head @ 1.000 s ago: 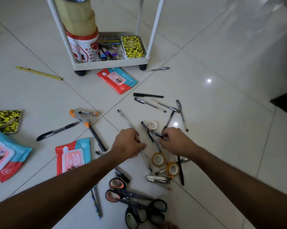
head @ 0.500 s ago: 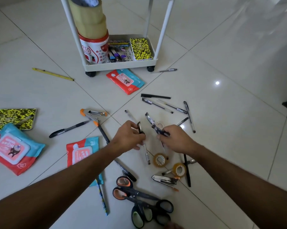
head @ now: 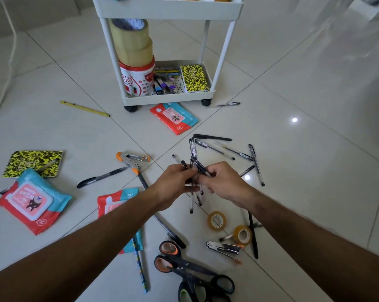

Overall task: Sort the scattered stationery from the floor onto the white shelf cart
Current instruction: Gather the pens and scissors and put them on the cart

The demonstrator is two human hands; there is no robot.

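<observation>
A bunch of pens [head: 194,162] sits at the frame's centre, gripped by both hands above the floor [head: 304,162]: the left hand [head: 175,184] curls round the lower shafts, the right hand [head: 222,182] pinches them from the right. At upper centre, the white shelf cart [head: 169,99] carries on its bottom tray a red-and-white tub [head: 137,79] with tape rolls [head: 131,40] stacked on it, small stationery too jumbled to make out, and a yellow-black notebook [head: 194,78]. Its top tray is cut off. Scissors [head: 192,275] lie at bottom centre, partly cut off.

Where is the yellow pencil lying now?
The yellow pencil lies on the floor at upper left in the head view, left of the white shelf cart.
</observation>
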